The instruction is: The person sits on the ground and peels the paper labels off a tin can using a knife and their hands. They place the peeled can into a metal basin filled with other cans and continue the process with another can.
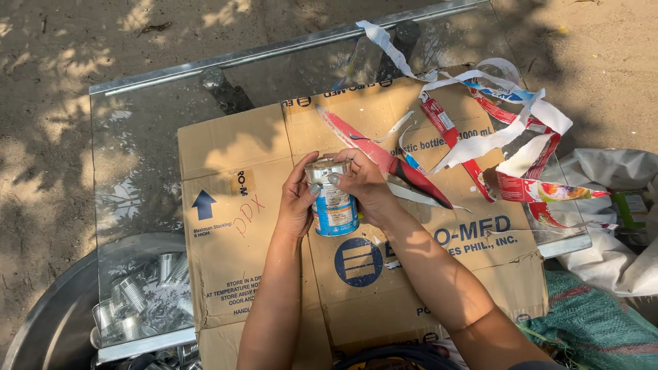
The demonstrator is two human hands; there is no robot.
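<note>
Your left hand [296, 199] wraps the left side of a tin can [333, 199], fingers curled against its wall and thumb near the top rim. Your right hand [362, 183] closes over the upper right of the same can, fingertips [334, 179] bent onto the lid edge. Both hands are clamped on the can; neither is spread. The can stands roughly upright, held just above a flattened cardboard sheet [240, 151], near its middle. The can bears a blue and white label on its lower part; its top is bare metal.

The cardboard lies on a glass tabletop [137, 137] with a metal edge. Torn label strips [493, 137], red, white and blue, lie heaped on the far right of the cardboard, well apart from the can. One long red strip [384, 157] runs just behind your right hand. Below the glass at lower left, a metal basin [48, 315] holds bare cans [137, 294]. A white sack [617, 226] and green netting [596, 322] lie at right, on sandy ground.
</note>
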